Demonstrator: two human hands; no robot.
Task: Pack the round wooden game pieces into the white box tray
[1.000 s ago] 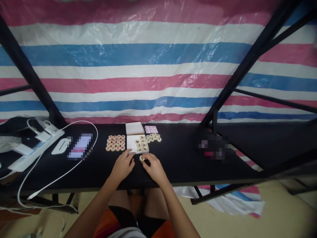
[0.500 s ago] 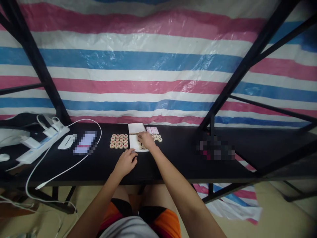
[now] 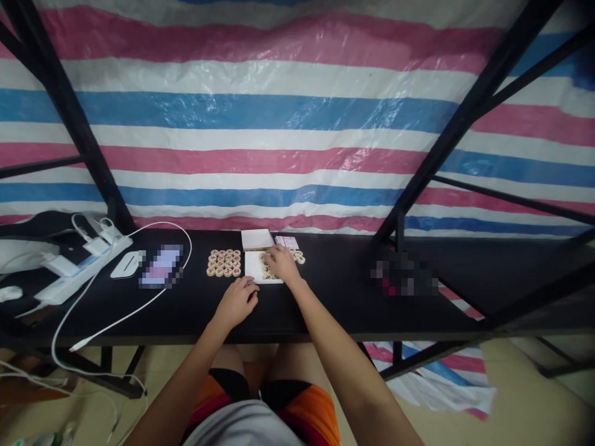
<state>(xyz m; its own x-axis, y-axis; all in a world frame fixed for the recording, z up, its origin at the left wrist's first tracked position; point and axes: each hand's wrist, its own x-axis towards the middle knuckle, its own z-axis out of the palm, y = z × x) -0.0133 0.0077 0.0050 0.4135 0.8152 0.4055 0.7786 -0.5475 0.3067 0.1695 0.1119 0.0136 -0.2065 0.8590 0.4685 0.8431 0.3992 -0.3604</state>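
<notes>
Round Chinese chess pieces with red characters (image 3: 224, 263) stand in neat rows on the black table. Beside them lies an open white box (image 3: 255, 263), with dark-marked pieces (image 3: 269, 275) partly visible inside. My right hand (image 3: 282, 263) is over the box, its bent fingers apart above the pieces and hiding some of them. Whether a fingertip touches a piece is hard to tell. At the box's near left corner rests my left hand (image 3: 238, 301), fingers loosely curved and apart, fingertips by the rim. More loose pieces (image 3: 300, 256) sit right of the box, partly behind my right hand.
A white box lid (image 3: 257, 240) lies behind the box, near a pink-and-white card (image 3: 287, 242). Leftward are a blurred phone (image 3: 161, 266), a white device (image 3: 126, 264), a power strip (image 3: 83, 272) and a white cable (image 3: 125, 318). Black metal posts (image 3: 421, 179) frame the table.
My right hand has shifted slightly right over the box, uncovering more of its left side. The box sits slightly further right in view. My left hand stays nearly in place.
</notes>
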